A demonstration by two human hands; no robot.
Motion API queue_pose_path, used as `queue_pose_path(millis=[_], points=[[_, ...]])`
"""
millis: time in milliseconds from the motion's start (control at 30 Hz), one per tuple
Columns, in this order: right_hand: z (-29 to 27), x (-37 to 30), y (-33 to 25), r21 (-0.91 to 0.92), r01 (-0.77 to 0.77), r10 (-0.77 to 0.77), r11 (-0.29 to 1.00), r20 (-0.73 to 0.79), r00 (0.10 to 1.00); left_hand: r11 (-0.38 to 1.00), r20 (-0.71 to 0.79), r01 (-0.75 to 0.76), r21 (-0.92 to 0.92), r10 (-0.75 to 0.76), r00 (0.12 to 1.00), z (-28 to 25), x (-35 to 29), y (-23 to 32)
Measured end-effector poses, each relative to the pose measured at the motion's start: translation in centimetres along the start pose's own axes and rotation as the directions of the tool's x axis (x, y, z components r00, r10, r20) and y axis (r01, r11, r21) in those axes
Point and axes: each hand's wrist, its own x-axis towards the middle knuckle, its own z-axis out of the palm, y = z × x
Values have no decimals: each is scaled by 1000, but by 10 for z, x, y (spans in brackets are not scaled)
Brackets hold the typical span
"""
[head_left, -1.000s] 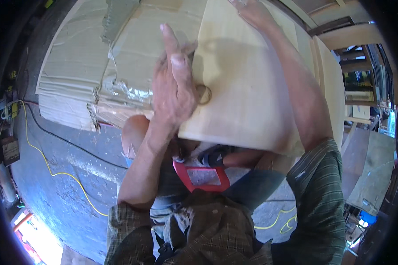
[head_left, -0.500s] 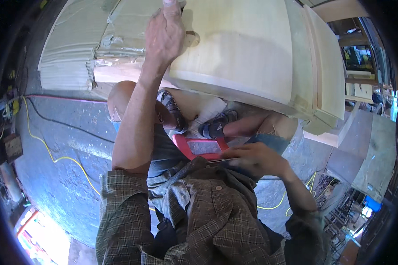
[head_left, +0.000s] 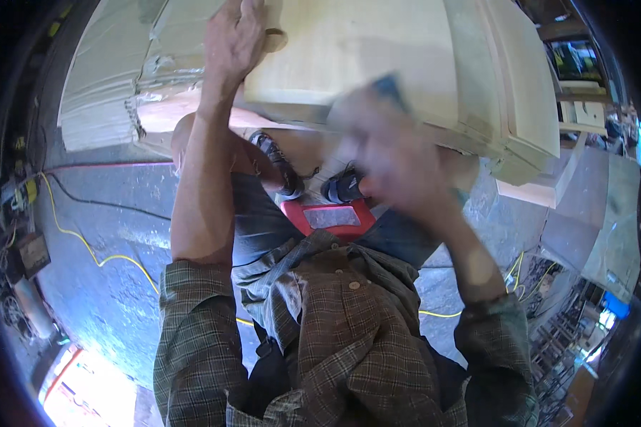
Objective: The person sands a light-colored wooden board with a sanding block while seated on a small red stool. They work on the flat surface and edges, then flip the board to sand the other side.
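Since half a second ago the right hand [head_left: 384, 139] has risen from the lap, blurred, gripping a small dark block against the pale wooden panel [head_left: 377, 50]. The left hand [head_left: 238, 35] lies flat, fingers spread, bracing it. Work on the surface looks barely begun.

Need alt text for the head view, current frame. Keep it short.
Seen from above, a person's left hand presses flat on a pale wooden panel, while the motion-blurred right hand holds a small dark object over the panel's near edge. Below are a plaid shirt, a red stool and yellow cables on grey floor.
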Motion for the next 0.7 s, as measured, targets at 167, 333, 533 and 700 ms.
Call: queue_pose_path(millis=[167,333,533,700], points=[[-11,-59,-49,222,-594,400,774,555,729,920,408,389,36,-369,835,-7,12,10],[19,-104,-5,700,-606,855,378,-11,519,600,396,-221,769,-174,902,28,1,35],[129,-170,35,217,-409,461,886,-327,825,954,787,-189,-233,300,540,82,-30,173],[129,-143,24,485,-539,667,689,-133,733,952,771,-239,-190,295,565,96,8,173]])
